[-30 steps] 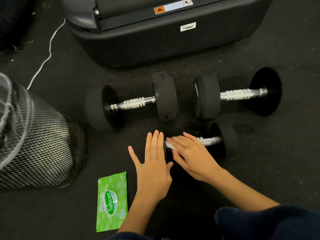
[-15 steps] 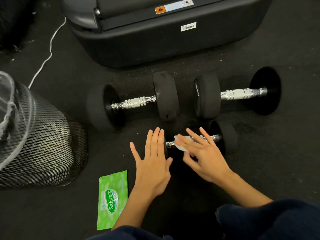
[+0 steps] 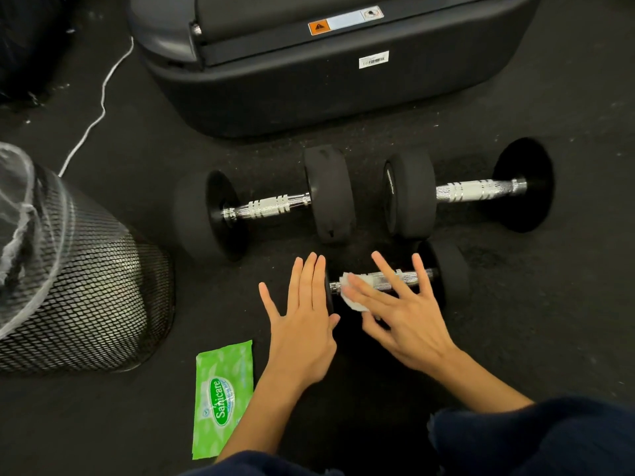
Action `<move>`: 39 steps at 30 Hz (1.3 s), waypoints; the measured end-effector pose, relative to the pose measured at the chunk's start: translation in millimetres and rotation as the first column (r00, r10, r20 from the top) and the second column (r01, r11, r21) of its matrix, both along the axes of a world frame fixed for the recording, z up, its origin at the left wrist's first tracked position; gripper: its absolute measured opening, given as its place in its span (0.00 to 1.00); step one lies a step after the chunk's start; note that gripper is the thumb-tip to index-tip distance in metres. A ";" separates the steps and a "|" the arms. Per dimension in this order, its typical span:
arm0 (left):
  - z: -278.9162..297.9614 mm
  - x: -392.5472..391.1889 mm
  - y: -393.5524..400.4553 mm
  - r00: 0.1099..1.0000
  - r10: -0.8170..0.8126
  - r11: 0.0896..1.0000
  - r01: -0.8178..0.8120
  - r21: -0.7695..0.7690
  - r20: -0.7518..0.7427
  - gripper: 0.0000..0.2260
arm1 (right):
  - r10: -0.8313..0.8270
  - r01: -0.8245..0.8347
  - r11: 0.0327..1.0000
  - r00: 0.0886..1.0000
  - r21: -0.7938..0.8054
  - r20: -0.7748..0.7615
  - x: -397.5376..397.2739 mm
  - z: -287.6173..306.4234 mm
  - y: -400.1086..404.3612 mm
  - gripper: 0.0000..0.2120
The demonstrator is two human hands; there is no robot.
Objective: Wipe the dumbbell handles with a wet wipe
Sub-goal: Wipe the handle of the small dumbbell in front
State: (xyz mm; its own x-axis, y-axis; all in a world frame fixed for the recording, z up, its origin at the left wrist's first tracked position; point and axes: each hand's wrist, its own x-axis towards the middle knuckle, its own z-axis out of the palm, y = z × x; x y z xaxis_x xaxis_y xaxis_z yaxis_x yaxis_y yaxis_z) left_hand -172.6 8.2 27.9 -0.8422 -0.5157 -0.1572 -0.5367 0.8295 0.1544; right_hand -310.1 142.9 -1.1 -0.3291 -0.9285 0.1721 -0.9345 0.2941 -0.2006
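Three black dumbbells with chrome handles lie on the dark floor. The small near dumbbell (image 3: pixel 450 269) has its handle under my right hand (image 3: pixel 402 314), whose spread, straight fingers press a white wet wipe (image 3: pixel 350 297) onto the bar. My left hand (image 3: pixel 304 321) lies flat with straight fingers against that dumbbell's left weight, hiding most of it. Behind them lie a larger dumbbell on the left (image 3: pixel 268 209) and another on the right (image 3: pixel 470 190), both untouched.
A green wet-wipe pack (image 3: pixel 223 396) lies on the floor at my left forearm. A black mesh bin (image 3: pixel 86 290) with a clear liner stands at the left. A large dark machine base (image 3: pixel 326 70) sits behind the dumbbells, and a white cable (image 3: pixel 99 108) runs at the back left.
My right hand has slid rightward along the small dumbbell's handle with the wipe, and its fingers have spread out straight. My left hand has stayed in place.
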 end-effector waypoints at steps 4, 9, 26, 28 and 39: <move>-0.9 -0.3 -0.3 1.000 -0.001 1.000 0.001 -0.004 -0.003 0.36 | 0.048 -0.049 0.998 0.999 0.046 0.017 6.0 4.4 -12.6 0.24; -1.0 -0.5 1.0 1.000 0.006 1.000 -0.006 -0.013 -0.010 0.38 | 0.004 -0.004 1.000 0.999 0.013 0.038 -4.9 11.6 -8.9 0.22; 17.0 -5.4 3.1 0.997 0.043 0.992 -0.050 0.115 0.066 0.37 | 0.027 0.051 0.979 0.927 -0.197 0.375 37.2 2.4 22.7 0.18; 23.7 -6.7 0.1 0.998 0.037 0.981 -0.048 0.186 0.058 0.39 | -0.005 0.165 0.953 0.848 -0.254 0.530 36.2 10.8 33.9 0.14; 52.7 -30.3 34.1 0.888 0.039 0.744 0.281 0.606 -0.459 0.24 | 0.002 0.513 0.829 0.396 -0.223 0.918 14.3 46.5 54.3 0.11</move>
